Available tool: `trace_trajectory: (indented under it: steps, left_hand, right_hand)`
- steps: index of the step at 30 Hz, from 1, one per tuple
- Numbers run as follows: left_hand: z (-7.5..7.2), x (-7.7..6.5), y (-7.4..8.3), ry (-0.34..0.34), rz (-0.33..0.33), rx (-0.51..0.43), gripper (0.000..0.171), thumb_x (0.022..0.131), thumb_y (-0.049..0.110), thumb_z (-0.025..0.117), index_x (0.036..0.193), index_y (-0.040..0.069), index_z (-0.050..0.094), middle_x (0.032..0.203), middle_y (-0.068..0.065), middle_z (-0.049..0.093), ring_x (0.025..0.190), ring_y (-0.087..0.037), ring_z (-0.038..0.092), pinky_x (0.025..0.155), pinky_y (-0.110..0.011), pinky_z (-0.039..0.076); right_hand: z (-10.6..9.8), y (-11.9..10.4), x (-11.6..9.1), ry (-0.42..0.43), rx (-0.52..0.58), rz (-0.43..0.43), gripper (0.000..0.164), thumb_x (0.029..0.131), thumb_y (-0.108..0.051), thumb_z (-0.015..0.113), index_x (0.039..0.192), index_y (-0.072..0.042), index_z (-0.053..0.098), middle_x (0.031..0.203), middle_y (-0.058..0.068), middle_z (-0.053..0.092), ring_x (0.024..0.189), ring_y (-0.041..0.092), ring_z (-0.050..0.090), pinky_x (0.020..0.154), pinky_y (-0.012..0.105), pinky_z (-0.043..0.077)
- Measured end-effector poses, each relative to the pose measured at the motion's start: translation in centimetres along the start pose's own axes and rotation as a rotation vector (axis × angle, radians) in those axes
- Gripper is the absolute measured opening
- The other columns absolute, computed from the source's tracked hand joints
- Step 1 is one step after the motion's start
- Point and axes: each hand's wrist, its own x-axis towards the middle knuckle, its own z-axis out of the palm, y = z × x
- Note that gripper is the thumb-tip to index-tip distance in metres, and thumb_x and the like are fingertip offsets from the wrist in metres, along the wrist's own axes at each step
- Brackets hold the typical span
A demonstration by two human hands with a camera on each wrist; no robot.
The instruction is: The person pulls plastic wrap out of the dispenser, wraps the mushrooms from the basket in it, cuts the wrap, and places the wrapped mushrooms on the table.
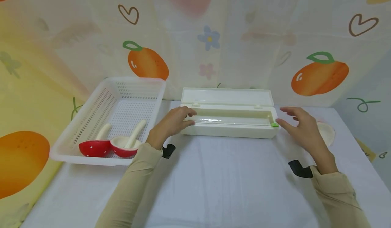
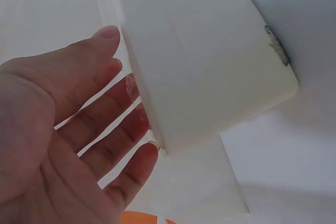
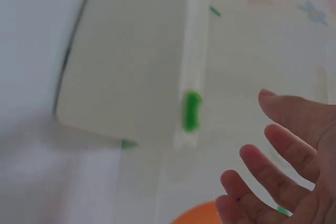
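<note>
White box point(image 1: 229, 131) between 2 hands point(image 1: 171, 122) point(image 1: 303, 130), palms facing inward, fingers loosely spread, holding nothing

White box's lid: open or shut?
Open. In the head view the lid is swung up along the back edge of the box, leaving the long hollow inside uncovered.

- Long, white rectangular plastic box point(image 1: 227, 132), lying flat and lengthwise across the white cloth point(image 1: 220, 180), its long trough uncovered.
- White hinged lid point(image 1: 227, 96), raised along the back edge.
- Small bright-green slider point(image 1: 274, 124), at the front rim's right end.
</note>
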Motion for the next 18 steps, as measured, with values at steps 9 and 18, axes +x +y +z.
trace_trajectory:
  steps: [9,18]
  left_hand:
    - [0.1,0.2,0.0,-0.014,-0.012,0.014,0.032,0.095,0.016,0.066,0.126,0.005,0.066,0.121,-0.011,0.069,0.117,-0.031,0.06,0.101,-0.044,0.048]
    - [0.1,0.4,-0.1,-0.011,0.003,0.025,0.024,0.096,0.015,0.065,0.117,0.006,0.072,0.111,-0.007,0.073,0.108,-0.027,0.063,0.098,-0.042,0.049]
  right_hand:
    - [2.1,0.6,0.6,-0.038,-0.016,-0.156,0.035,0.092,-0.011,0.068,0.123,0.003,0.061,0.124,0.029,0.059,0.111,0.046,0.053,0.091,0.063,0.042]
    - [2.3,0.1,1.2,-0.181,-0.004,-0.246,0.032,0.095,-0.008,0.064,0.125,0.002,0.062,0.127,0.026,0.061,0.12,0.045,0.054,0.099,0.062,0.042]
